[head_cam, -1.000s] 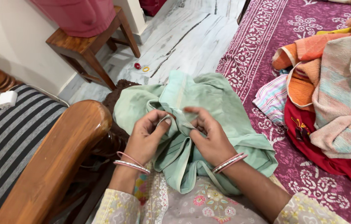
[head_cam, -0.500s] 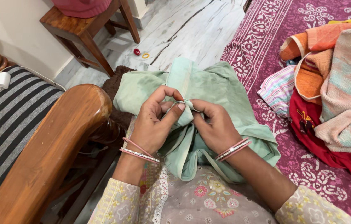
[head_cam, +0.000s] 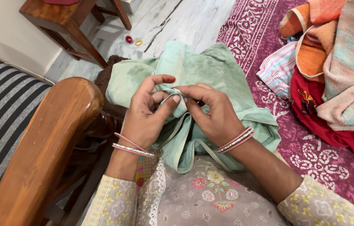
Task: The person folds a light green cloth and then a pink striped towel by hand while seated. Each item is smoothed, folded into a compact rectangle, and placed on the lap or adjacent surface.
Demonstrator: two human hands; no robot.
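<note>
Hands pinch one fold of the green garment (head_cam: pixel 210 71): left hand (head_cam: pixel 145 115) and right hand (head_cam: pixel 214 115), fingertips touching, over the lap beside the bed (head_cam: pixel 310 155).

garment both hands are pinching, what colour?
Pale mint green, plain. The garment shows best in the head view, pinched between left hand and right hand.

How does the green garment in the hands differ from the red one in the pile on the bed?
The pale green garment is bunched on the lap, pinched by the left hand and the right hand; the red garment lies untouched on the maroon bedspread. The green is uncovered; the red sits partly under a peach towel. The green looks plain; the red shows a small motif. Both are crumpled, not folded.
</note>
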